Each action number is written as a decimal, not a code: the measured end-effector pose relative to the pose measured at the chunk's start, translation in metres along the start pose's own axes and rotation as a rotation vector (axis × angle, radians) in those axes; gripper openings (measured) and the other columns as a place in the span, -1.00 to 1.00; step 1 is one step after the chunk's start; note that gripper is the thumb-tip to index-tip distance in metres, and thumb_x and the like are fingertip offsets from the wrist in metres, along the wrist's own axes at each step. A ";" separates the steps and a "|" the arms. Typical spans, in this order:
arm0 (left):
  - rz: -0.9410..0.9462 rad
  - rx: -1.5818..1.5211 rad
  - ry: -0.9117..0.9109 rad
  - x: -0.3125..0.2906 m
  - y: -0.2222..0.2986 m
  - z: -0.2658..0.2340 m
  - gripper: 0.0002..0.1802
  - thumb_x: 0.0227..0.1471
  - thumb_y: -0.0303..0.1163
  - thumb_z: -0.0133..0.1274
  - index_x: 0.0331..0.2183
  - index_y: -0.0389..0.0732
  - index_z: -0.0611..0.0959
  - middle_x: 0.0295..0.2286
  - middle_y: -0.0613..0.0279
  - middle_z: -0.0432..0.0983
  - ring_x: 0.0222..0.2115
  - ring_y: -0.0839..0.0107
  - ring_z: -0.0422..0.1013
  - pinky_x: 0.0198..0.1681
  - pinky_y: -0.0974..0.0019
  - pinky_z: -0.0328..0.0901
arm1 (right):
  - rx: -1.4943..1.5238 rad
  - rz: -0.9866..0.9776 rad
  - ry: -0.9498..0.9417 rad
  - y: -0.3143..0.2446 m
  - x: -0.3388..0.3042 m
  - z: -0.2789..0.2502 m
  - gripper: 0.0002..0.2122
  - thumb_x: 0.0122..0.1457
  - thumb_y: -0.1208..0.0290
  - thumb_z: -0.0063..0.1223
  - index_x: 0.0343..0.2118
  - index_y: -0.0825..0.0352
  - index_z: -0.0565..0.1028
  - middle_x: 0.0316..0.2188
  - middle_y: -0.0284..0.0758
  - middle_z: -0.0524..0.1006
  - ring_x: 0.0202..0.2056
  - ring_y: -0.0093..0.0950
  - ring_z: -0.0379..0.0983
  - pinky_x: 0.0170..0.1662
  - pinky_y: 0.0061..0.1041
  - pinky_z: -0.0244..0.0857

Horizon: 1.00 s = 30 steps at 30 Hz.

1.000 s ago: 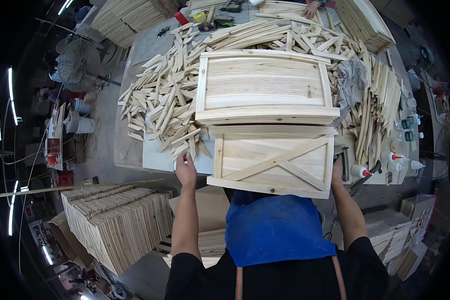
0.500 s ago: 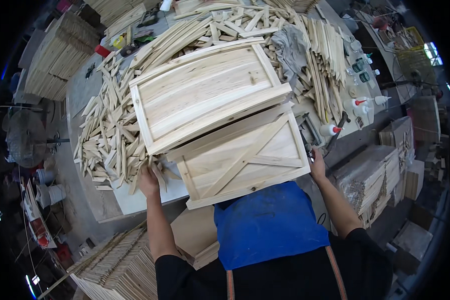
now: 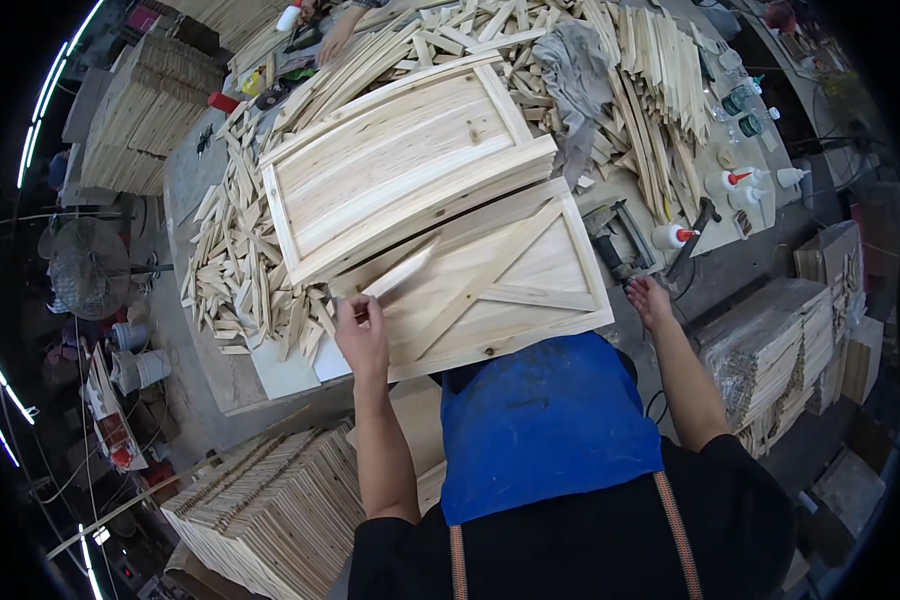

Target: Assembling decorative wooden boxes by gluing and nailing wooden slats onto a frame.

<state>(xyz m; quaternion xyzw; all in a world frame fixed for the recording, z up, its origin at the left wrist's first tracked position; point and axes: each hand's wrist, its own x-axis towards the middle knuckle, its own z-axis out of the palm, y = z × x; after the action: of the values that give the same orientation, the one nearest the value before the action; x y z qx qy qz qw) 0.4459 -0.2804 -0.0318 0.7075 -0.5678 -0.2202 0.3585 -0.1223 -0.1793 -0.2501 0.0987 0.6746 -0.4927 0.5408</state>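
My left hand [image 3: 362,335] pinches one end of a short pale wood strip [image 3: 402,271], which slants up over the left part of the nearer panel. That framed wooden panel [image 3: 455,325] carries a diagonal brace with a shorter strip joining it on the right. My right hand [image 3: 650,303] is empty, its fingers apart, just beyond the panel's right edge. Close to those fingers lies a nail gun [image 3: 620,240]. Behind the nearer panel, a second framed panel [image 3: 400,160] rests with its front rail raised above it.
Loose wood strips [image 3: 235,275] heap around the panels on the worktable [image 3: 205,365]. A grey cloth [image 3: 575,85], glue bottles [image 3: 674,236] and a hammer [image 3: 707,213] lie to the right. Another person's hand [image 3: 342,38] reaches in at the far side. Stacked boards [image 3: 265,500] stand below left.
My left hand has come from the strip pile to the nearer panel with a wood strip. My right hand has opened away from the nail gun. Another person's hand has appeared.
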 end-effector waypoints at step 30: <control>-0.061 0.469 -0.199 -0.013 0.056 0.047 -0.72 0.19 -0.36 0.20 -0.10 -0.29 0.66 -0.12 0.02 0.62 -0.14 0.25 0.57 -0.11 0.19 0.46 | 1.046 0.308 -0.318 -0.052 0.077 0.006 -0.11 0.37 -0.33 -0.47 0.06 0.70 0.36 -0.02 0.10 0.51 -0.05 -0.10 0.48 -0.02 -0.22 0.48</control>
<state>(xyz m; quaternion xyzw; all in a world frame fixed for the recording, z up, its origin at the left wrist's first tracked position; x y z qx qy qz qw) 0.3724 -0.2853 -0.0210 0.7630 -0.6143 -0.1616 0.1200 -0.1836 -0.2407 -0.2842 0.3752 0.2290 -0.6856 0.5803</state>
